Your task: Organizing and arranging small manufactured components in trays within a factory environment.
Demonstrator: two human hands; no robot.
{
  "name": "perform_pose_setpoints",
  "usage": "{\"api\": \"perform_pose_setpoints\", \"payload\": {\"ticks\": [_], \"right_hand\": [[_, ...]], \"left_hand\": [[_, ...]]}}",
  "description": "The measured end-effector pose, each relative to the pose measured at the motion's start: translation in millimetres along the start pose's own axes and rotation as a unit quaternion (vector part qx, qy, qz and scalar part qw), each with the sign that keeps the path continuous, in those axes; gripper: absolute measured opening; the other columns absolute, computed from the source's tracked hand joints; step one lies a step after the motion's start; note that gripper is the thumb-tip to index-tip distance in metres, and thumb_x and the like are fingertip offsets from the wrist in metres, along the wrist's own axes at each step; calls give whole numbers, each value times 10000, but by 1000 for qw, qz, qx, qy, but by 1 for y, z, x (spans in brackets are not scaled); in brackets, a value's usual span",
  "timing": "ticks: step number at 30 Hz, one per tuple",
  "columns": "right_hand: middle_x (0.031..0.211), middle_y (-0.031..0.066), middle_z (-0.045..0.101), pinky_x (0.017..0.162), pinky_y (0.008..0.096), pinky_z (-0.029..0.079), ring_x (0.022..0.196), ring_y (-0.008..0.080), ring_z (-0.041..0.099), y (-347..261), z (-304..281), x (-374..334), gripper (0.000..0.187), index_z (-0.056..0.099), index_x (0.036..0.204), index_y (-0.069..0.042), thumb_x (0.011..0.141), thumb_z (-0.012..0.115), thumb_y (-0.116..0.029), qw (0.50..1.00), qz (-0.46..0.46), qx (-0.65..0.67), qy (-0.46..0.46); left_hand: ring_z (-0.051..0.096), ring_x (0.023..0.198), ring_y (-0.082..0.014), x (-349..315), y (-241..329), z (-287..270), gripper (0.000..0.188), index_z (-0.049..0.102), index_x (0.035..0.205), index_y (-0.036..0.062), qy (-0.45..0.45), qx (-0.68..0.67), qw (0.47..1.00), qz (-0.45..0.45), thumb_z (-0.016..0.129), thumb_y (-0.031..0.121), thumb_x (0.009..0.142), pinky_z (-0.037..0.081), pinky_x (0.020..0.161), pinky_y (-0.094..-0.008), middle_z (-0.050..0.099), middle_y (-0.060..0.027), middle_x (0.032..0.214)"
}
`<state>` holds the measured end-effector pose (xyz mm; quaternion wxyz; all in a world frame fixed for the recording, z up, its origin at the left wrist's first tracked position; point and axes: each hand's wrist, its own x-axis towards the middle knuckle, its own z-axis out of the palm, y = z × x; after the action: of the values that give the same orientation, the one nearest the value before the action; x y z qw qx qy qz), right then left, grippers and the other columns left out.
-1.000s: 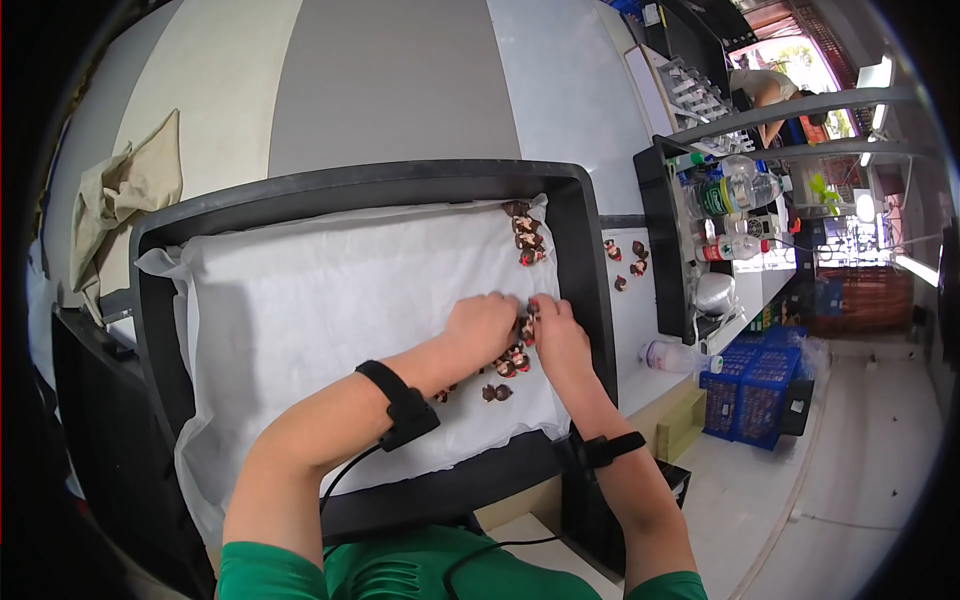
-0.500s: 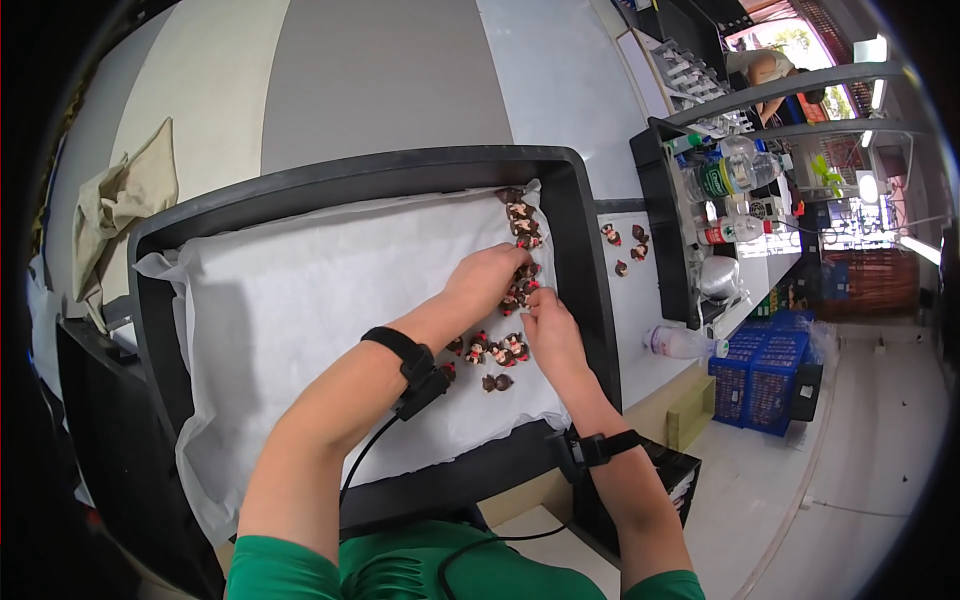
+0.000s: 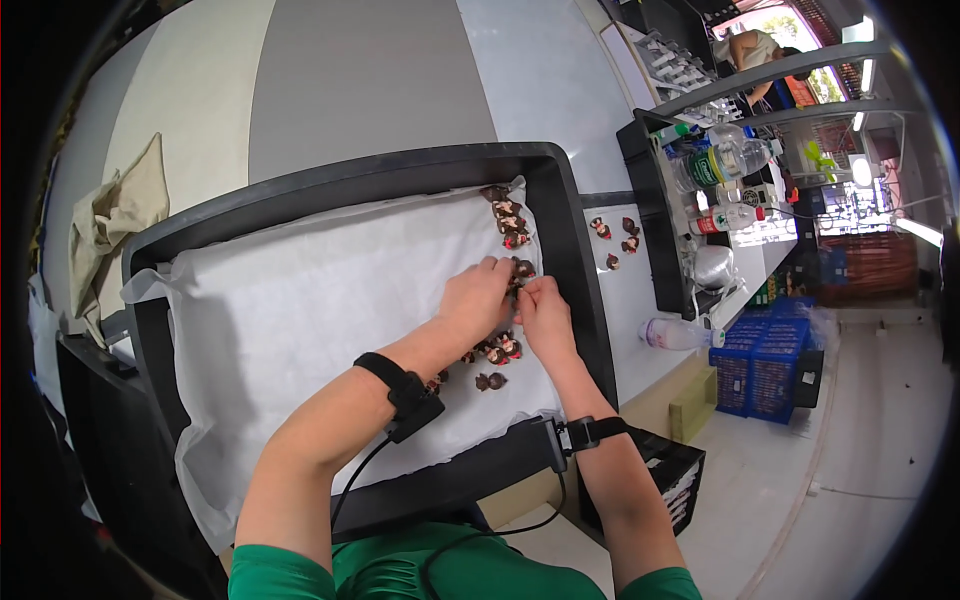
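Observation:
Small brown-and-red figurines (image 3: pixel 507 211) stand in a line along the right end of a black tray (image 3: pixel 330 178) lined with white paper (image 3: pixel 310 290). Over that line, my left hand (image 3: pixel 476 302) has its fingers curled at a figurine that they partly cover. My right hand (image 3: pixel 547 318) is pinched at the same spot, its fingertips close to the left ones. What lies between the fingertips is mostly hidden. Nearer me, a loose group of figurines (image 3: pixel 497 349) rests on the paper, partly behind my left wrist, with a brown one (image 3: pixel 490 381) lying below it.
Several more figurines (image 3: pixel 614 262) lie on the table right of the tray. Beyond them a black crate (image 3: pixel 650 215) holds bottles, and another bottle (image 3: pixel 672 334) lies nearby. A beige cloth (image 3: pixel 120 215) sits at the left. Blue crates (image 3: pixel 765 365) stand at the right; a person (image 3: pixel 750 50) is far off.
My left hand has drawn a little toward me, uncovering a figurine in the line. My right hand has risen slightly and bent in to meet it. The whole view has shifted a little.

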<state>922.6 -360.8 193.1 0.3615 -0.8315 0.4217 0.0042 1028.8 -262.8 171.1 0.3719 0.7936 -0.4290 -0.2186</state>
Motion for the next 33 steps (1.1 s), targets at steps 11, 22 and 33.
{"api": "perform_pose_setpoints", "payload": {"ticks": [11,22,33], "right_hand": [[1013,185,590,724,445,539,850,363,649,4,-25,-38,301,491,1172,-39,886,583,-59,966,-132,-222,15],[932,193,639,707,496,537,815,416,653,-2,-21,-37,281,487,1101,-59,875,625,-155,940,-56,-335,-27],[900,221,673,763,491,524,868,415,658,16,-20,-28,256,473,1045,-28,861,640,-90,982,-43,-169,-71]], "left_hand": [[575,994,-351,-14,-13,-7,349,555,1055,49,43,-72,995,46,612,-18,717,490,844,-431,588,-144,1030],[609,926,-347,1,2,15,258,546,1003,51,16,-82,993,89,662,45,773,515,762,-435,586,-134,978],[634,877,-346,6,-1,25,145,589,972,62,8,-68,995,69,614,81,830,517,761,-437,626,-125,956]]}}
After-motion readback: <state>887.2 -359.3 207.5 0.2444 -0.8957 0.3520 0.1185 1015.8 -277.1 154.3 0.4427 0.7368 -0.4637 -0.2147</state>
